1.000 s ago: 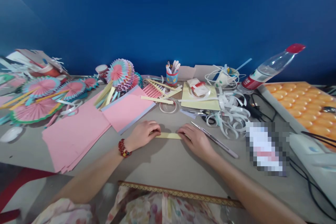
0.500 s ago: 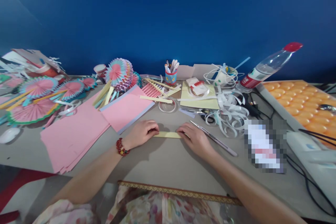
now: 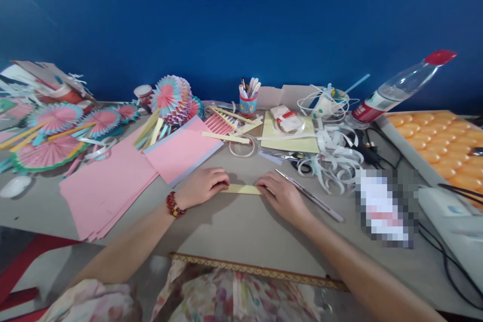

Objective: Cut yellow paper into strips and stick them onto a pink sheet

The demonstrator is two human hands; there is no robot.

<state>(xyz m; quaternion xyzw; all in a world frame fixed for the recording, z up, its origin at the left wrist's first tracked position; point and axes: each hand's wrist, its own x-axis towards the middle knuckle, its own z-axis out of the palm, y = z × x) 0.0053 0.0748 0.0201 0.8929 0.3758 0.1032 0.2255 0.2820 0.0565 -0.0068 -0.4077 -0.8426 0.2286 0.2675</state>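
Note:
A narrow pale-yellow paper strip (image 3: 242, 189) lies on the grey table between my two hands. My left hand (image 3: 204, 185), with a red bead bracelet (image 3: 174, 205) on its wrist, is closed on the strip's left end. At the other end my right hand (image 3: 281, 196) pinches the strip, fingers bent over it. Just beyond my right hand rests a slim silver-grey utility knife (image 3: 313, 198). A pink sheet with bluish-grey borders (image 3: 183, 148) lies past my left hand, beside a stack of pink paper (image 3: 105, 188).
Folded paper fans (image 3: 56, 121) crowd the left side. A pen cup (image 3: 248, 104) stands near the blue wall. Scissors (image 3: 290, 156) and curled white strips (image 3: 332, 161) lie at the right, before a tilted-looking bottle (image 3: 396, 90) and an orange padded surface (image 3: 437, 136).
The camera view has shifted slightly. Both hands stay at the two ends of the yellow strip, with hardly any movement over the table.

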